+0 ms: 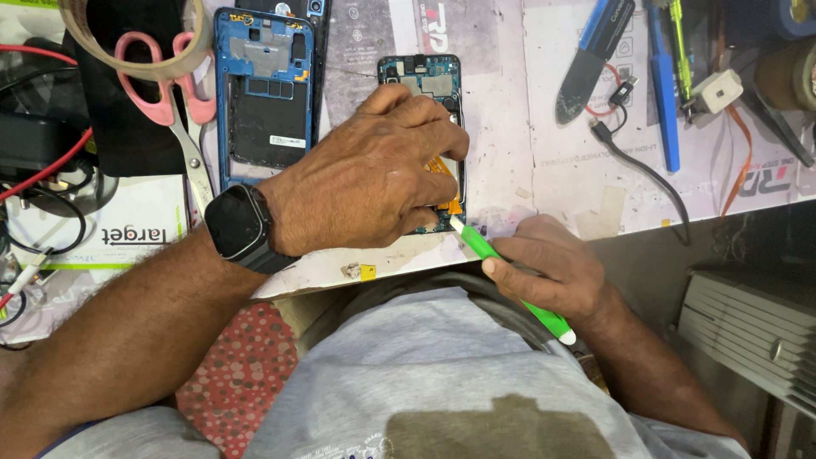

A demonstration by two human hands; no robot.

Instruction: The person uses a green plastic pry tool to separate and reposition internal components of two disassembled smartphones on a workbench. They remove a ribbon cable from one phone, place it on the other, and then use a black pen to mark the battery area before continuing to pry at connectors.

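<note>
A cluttered repair bench [544,102] covered by a worn printed mat sits in front of me. Nearest my body, my right hand [548,272] is closed around a green tool [510,280], held like a pen so its white tip reaches the lower edge of the opened phone [425,85]. My left hand [374,174], a dark watch [238,225] on the wrist, lies curled over the phone, fingers pressing it flat so it stays put. The phone lies back-up on the mat, long axis running away from me, its camera end farthest. I think the tip touches an orange strip, though my hand hides much. Farther left lie a blue phone frame [263,93] and pink scissors [183,110].
</note>
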